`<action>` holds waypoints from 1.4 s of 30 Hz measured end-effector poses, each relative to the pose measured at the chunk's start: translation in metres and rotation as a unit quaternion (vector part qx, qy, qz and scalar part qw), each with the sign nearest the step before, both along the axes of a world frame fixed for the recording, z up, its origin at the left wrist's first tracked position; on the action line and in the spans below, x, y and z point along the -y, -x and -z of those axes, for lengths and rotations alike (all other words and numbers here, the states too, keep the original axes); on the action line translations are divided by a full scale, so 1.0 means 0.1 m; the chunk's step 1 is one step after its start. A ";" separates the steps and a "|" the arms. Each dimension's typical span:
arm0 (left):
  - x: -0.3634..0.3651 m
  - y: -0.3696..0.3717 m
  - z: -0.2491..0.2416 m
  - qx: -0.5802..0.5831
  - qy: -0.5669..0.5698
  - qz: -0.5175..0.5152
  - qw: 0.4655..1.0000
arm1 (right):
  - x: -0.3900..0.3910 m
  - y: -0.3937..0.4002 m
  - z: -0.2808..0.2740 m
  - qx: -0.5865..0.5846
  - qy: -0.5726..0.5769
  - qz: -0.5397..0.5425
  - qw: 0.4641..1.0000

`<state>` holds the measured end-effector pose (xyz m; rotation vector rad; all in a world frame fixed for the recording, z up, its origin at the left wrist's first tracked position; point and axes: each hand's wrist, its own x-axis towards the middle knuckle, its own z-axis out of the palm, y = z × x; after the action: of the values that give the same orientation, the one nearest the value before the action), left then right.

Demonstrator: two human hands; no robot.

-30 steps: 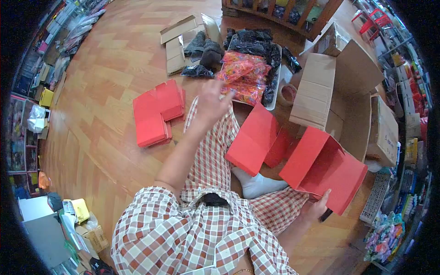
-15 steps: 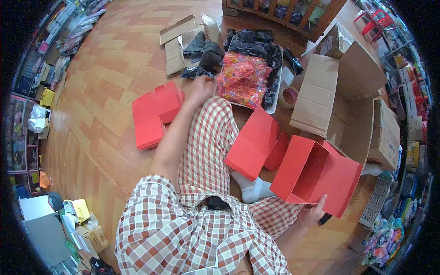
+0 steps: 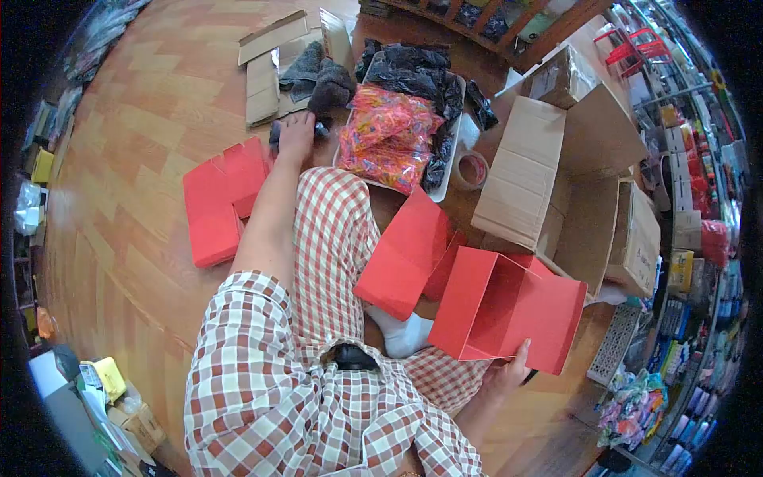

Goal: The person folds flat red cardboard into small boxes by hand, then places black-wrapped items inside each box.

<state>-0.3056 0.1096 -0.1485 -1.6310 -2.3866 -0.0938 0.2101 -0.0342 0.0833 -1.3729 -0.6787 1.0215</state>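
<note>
My right hand (image 3: 506, 374) grips the lower edge of an open red cardboard box (image 3: 548, 318), thumb on the inside and fingers hidden underneath. My left hand (image 3: 296, 135) is closed over a small black plastic bag (image 3: 320, 129), which shows on both sides of the fingers. Just beyond it, a dark grey cloth (image 3: 332, 86) lies on flattened brown cardboard (image 3: 262, 87). Against the held box rests a second red box piece (image 3: 405, 254) with its flap up. A third red box (image 3: 222, 203) lies beside my left forearm.
A white tray (image 3: 437, 193) holds clear packets of colourful small items (image 3: 385, 135) and black plastic bags (image 3: 413, 71). A tape roll (image 3: 470, 170) lies beside it. On the right stands a large open brown carton (image 3: 584, 215). Stocked shelves line the right side.
My left hand has moved slightly left and now covers the black plastic bag. My view has turned, shifting the scene left. My right hand still grips the red box.
</note>
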 end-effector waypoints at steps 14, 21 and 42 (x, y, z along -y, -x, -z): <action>0.13 0.15 -1.46 0.530 -0.221 -0.008 0.818 | 0.00 -0.02 0.03 -0.031 -0.010 -0.009 0.999; -1.42 -0.17 -2.39 0.218 -0.207 0.141 0.943 | 0.04 -0.22 0.24 -0.026 -0.021 -0.031 0.999; -2.29 -0.81 -1.42 0.148 0.030 0.113 0.982 | 0.01 -0.38 0.43 -0.027 0.016 -0.025 0.999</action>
<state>-0.2248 0.3387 -0.0065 -2.0387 -2.4193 -0.3305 0.2478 -0.0354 0.0399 -1.3561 -0.6623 1.1100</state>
